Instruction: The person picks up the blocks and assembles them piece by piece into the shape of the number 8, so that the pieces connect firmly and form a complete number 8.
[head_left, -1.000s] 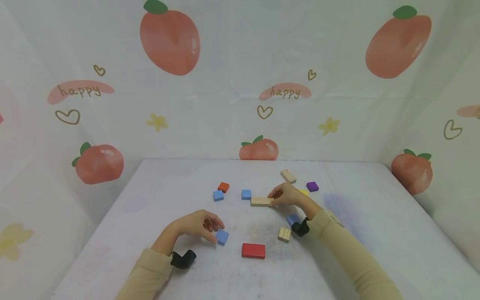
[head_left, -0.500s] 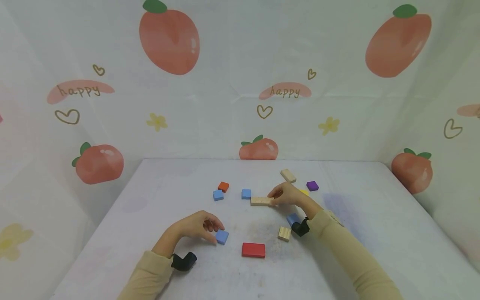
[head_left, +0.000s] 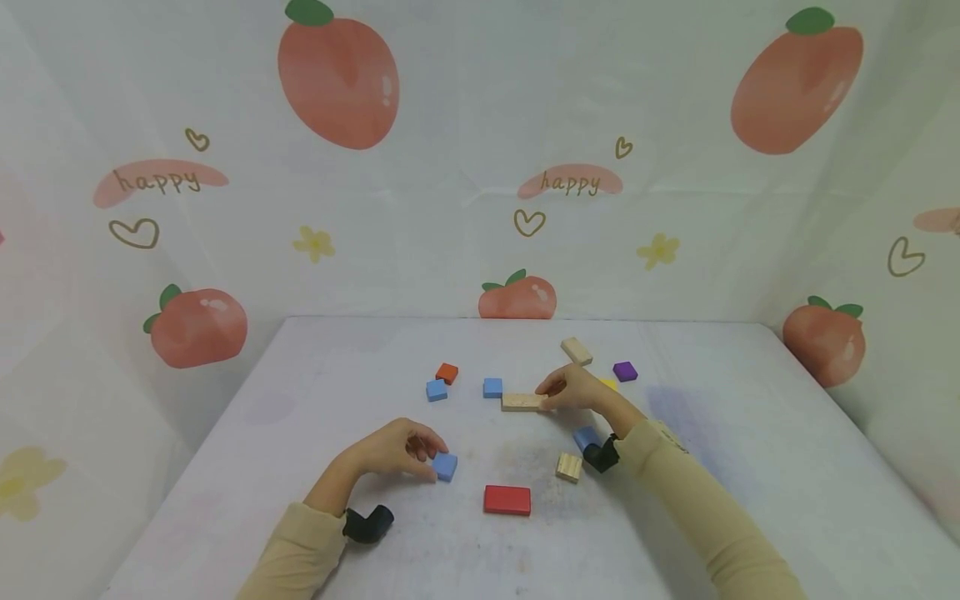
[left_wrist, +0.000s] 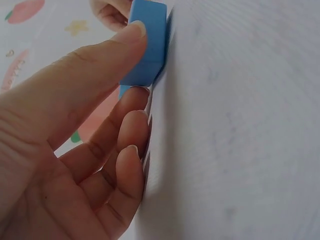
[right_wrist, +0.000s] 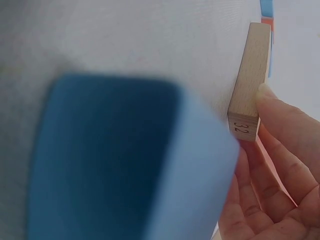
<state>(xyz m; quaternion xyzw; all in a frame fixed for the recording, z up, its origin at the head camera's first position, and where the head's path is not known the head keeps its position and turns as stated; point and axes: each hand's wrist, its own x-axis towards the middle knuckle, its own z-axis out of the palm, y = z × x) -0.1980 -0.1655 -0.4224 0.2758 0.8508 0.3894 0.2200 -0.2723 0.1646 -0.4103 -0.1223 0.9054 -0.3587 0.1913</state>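
Observation:
My left hand (head_left: 397, 448) is low over the table with thumb and forefinger at a small blue block (head_left: 445, 467). In the left wrist view the thumb lies across that blue block (left_wrist: 150, 45), and the other fingers curl beneath. Farther forward, my right hand (head_left: 576, 390) pinches the right end of a long plain wooden block (head_left: 522, 403). The right wrist view shows the number 32 on the end of the wooden block (right_wrist: 250, 80), with the thumb on one side and fingers partly hidden behind. A blurred blue block (right_wrist: 115, 155) fills that view's foreground.
A red block (head_left: 507, 500) and a striped wooden block (head_left: 568, 467) lie in front. Another blue block (head_left: 585, 438) is beside the right wrist's black camera (head_left: 602, 456). Behind are orange (head_left: 447, 372), purple (head_left: 625, 372) and several other blocks. A printed cloth hangs behind the table.
The blue block at my left hand has shifted slightly away from me and turned a little, with the thumb following. My right hand and its wooden block have stayed put.

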